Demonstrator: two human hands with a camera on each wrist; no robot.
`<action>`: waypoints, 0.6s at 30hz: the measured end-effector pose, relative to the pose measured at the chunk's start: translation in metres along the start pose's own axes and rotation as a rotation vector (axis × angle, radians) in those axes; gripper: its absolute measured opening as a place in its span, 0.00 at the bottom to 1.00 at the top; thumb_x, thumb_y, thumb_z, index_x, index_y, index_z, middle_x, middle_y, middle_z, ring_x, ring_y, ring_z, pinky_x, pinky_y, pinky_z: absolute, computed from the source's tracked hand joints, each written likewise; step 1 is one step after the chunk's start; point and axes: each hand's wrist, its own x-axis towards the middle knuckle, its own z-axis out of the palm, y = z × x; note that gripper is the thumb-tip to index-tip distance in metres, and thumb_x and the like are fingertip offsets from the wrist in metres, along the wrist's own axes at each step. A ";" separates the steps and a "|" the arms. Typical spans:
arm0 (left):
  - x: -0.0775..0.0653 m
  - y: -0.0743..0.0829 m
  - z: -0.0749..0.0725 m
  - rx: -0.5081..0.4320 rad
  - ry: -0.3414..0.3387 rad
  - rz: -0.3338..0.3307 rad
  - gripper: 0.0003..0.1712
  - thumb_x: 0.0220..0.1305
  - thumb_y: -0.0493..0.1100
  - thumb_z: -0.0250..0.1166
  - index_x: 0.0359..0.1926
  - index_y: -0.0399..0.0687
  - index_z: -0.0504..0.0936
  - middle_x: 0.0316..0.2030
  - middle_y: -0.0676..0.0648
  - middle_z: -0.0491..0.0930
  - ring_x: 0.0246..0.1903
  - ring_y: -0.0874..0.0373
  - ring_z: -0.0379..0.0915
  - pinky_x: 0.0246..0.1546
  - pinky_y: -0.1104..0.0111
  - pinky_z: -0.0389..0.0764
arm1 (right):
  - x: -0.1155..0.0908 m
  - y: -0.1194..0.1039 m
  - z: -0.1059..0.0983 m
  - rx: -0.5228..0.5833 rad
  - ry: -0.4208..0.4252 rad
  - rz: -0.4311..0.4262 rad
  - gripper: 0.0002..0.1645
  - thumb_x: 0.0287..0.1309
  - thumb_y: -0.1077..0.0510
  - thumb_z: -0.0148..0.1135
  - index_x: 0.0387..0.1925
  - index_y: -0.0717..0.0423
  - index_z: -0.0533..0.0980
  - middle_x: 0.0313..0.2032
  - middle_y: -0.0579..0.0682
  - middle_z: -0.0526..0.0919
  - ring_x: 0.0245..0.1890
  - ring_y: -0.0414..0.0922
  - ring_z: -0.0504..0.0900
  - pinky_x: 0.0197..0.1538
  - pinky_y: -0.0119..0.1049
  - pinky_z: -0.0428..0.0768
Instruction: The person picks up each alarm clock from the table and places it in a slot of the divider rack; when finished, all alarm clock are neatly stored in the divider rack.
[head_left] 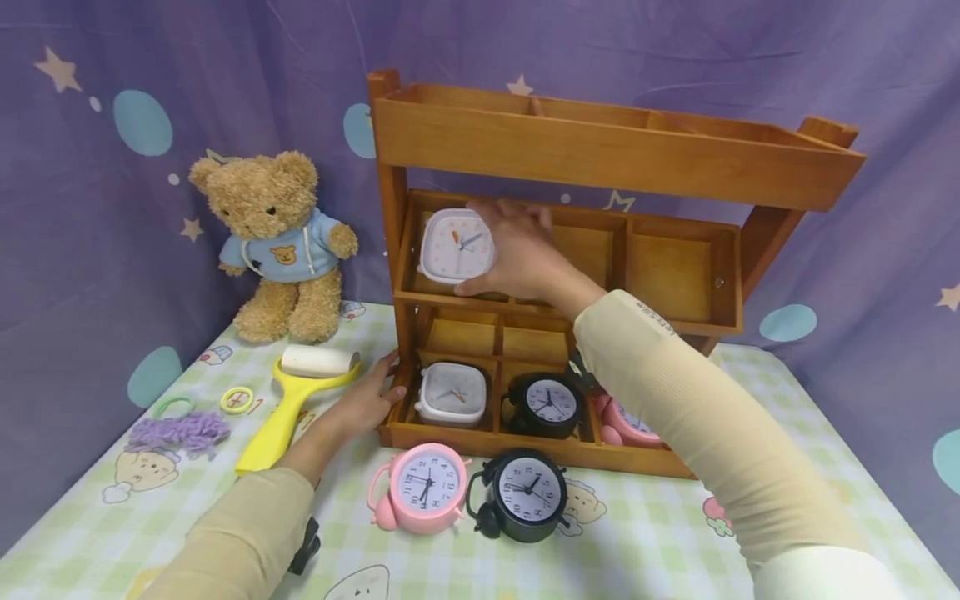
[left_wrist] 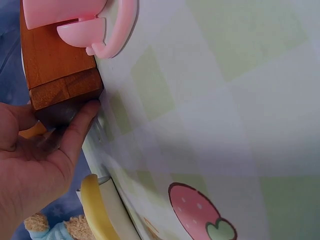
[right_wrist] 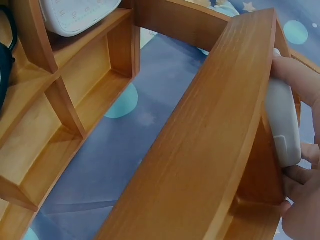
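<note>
A white alarm clock [head_left: 459, 245] with a rounded square face is in the middle tier's left compartment. My right hand [head_left: 517, 246] grips it by its right side, thumb low and fingers at the top. In the right wrist view, the clock's white edge [right_wrist: 282, 122] shows between the thumb and fingers beside the tier's board. At the lower left end of the wooden shelf [head_left: 615, 150], my left hand [head_left: 367, 398] holds the side post, thumb and fingers on either side of it in the left wrist view. A second white alarm clock [head_left: 452, 393] sits in the lower left compartment.
A black clock [head_left: 551, 404] and a partly hidden pink clock [head_left: 632, 422] occupy the lower tier. In front stand another pink clock [head_left: 427, 487] and black clock [head_left: 531, 496]. Leftward are a yellow-handled lint roller [head_left: 281, 417], purple hair tie [head_left: 180, 432] and teddy bear [head_left: 281, 242].
</note>
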 end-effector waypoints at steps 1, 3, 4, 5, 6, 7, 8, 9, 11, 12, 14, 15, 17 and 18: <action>0.000 0.000 0.000 -0.001 0.001 0.002 0.36 0.77 0.34 0.50 0.75 0.22 0.45 0.70 0.20 0.56 0.71 0.26 0.50 0.73 0.42 0.50 | 0.000 0.000 0.000 0.000 -0.007 0.005 0.73 0.37 0.34 0.83 0.79 0.50 0.55 0.75 0.54 0.63 0.73 0.54 0.61 0.71 0.52 0.51; -0.001 0.000 0.000 -0.003 0.002 0.003 0.36 0.77 0.33 0.50 0.75 0.22 0.45 0.70 0.20 0.56 0.71 0.26 0.50 0.73 0.42 0.50 | 0.000 0.001 0.000 0.007 -0.026 0.015 0.73 0.38 0.34 0.83 0.80 0.50 0.54 0.76 0.54 0.60 0.75 0.54 0.59 0.72 0.53 0.51; -0.001 0.000 0.000 -0.001 0.002 0.003 0.36 0.77 0.34 0.50 0.75 0.22 0.45 0.70 0.20 0.56 0.71 0.26 0.50 0.73 0.42 0.50 | 0.000 0.001 -0.001 0.013 -0.036 0.020 0.73 0.38 0.34 0.83 0.80 0.49 0.53 0.77 0.54 0.59 0.75 0.54 0.58 0.73 0.54 0.50; -0.001 0.000 0.000 0.000 0.004 0.002 0.36 0.77 0.34 0.50 0.75 0.22 0.45 0.70 0.20 0.56 0.71 0.26 0.50 0.73 0.42 0.50 | 0.000 0.001 -0.001 0.020 -0.046 0.025 0.73 0.39 0.34 0.83 0.80 0.48 0.53 0.77 0.54 0.58 0.76 0.54 0.57 0.73 0.55 0.49; -0.001 0.000 0.000 0.002 0.005 0.000 0.35 0.77 0.34 0.50 0.75 0.22 0.45 0.70 0.20 0.56 0.71 0.27 0.50 0.73 0.42 0.50 | 0.000 0.001 -0.002 0.027 -0.057 0.029 0.73 0.39 0.34 0.82 0.80 0.48 0.52 0.77 0.55 0.57 0.76 0.54 0.56 0.74 0.56 0.49; -0.002 0.000 0.000 0.002 0.003 -0.006 0.35 0.77 0.34 0.50 0.75 0.23 0.45 0.71 0.21 0.56 0.72 0.27 0.50 0.73 0.42 0.50 | 0.000 0.001 -0.002 0.035 -0.066 0.030 0.73 0.40 0.34 0.82 0.80 0.48 0.51 0.78 0.55 0.57 0.77 0.54 0.55 0.74 0.57 0.48; -0.002 0.000 0.000 0.004 0.002 -0.011 0.36 0.77 0.34 0.50 0.76 0.23 0.45 0.71 0.21 0.56 0.72 0.27 0.50 0.73 0.42 0.50 | 0.000 0.001 -0.002 0.042 -0.074 0.029 0.72 0.41 0.34 0.81 0.81 0.47 0.51 0.78 0.54 0.56 0.77 0.54 0.54 0.75 0.58 0.47; -0.002 0.001 0.000 0.005 0.001 -0.015 0.36 0.77 0.34 0.50 0.76 0.24 0.45 0.71 0.21 0.56 0.72 0.27 0.50 0.73 0.42 0.50 | 0.000 0.001 -0.002 0.047 -0.081 0.027 0.72 0.42 0.33 0.81 0.81 0.47 0.51 0.78 0.54 0.56 0.77 0.54 0.54 0.75 0.58 0.47; -0.002 0.001 0.000 0.005 -0.003 -0.024 0.36 0.77 0.35 0.49 0.76 0.24 0.45 0.71 0.21 0.56 0.72 0.27 0.50 0.73 0.42 0.50 | -0.001 0.002 -0.003 0.052 -0.098 0.019 0.71 0.44 0.32 0.79 0.81 0.46 0.49 0.78 0.54 0.55 0.77 0.54 0.52 0.75 0.60 0.45; -0.002 0.001 0.000 0.009 -0.004 -0.026 0.36 0.77 0.35 0.49 0.76 0.24 0.45 0.71 0.21 0.56 0.72 0.27 0.50 0.73 0.42 0.50 | -0.001 0.003 -0.003 0.054 -0.107 0.014 0.71 0.45 0.32 0.78 0.81 0.46 0.48 0.78 0.54 0.54 0.78 0.54 0.51 0.75 0.60 0.45; -0.002 0.002 0.000 0.007 -0.006 -0.027 0.36 0.77 0.35 0.49 0.76 0.24 0.45 0.71 0.21 0.56 0.72 0.27 0.50 0.73 0.42 0.51 | -0.001 0.005 -0.004 0.056 -0.124 0.010 0.70 0.48 0.30 0.76 0.81 0.45 0.47 0.79 0.53 0.52 0.78 0.53 0.49 0.75 0.60 0.44; -0.002 0.002 0.000 0.005 -0.007 -0.026 0.36 0.77 0.35 0.49 0.76 0.24 0.45 0.71 0.21 0.56 0.72 0.27 0.51 0.73 0.42 0.51 | -0.001 0.005 -0.004 0.055 -0.131 0.011 0.68 0.50 0.30 0.74 0.82 0.44 0.47 0.79 0.53 0.51 0.79 0.53 0.48 0.75 0.60 0.44; -0.002 0.002 -0.001 0.004 -0.006 -0.022 0.36 0.77 0.34 0.49 0.76 0.24 0.44 0.71 0.21 0.56 0.71 0.27 0.51 0.73 0.42 0.51 | -0.001 0.006 -0.005 0.057 -0.138 0.012 0.66 0.52 0.29 0.72 0.81 0.44 0.47 0.79 0.52 0.50 0.79 0.52 0.47 0.75 0.60 0.46; -0.002 0.002 0.000 -0.001 -0.006 -0.020 0.36 0.77 0.34 0.49 0.76 0.24 0.44 0.71 0.21 0.55 0.72 0.27 0.50 0.73 0.42 0.51 | -0.001 0.006 -0.006 0.056 -0.138 0.014 0.65 0.53 0.29 0.71 0.81 0.44 0.48 0.79 0.52 0.50 0.79 0.52 0.47 0.75 0.59 0.47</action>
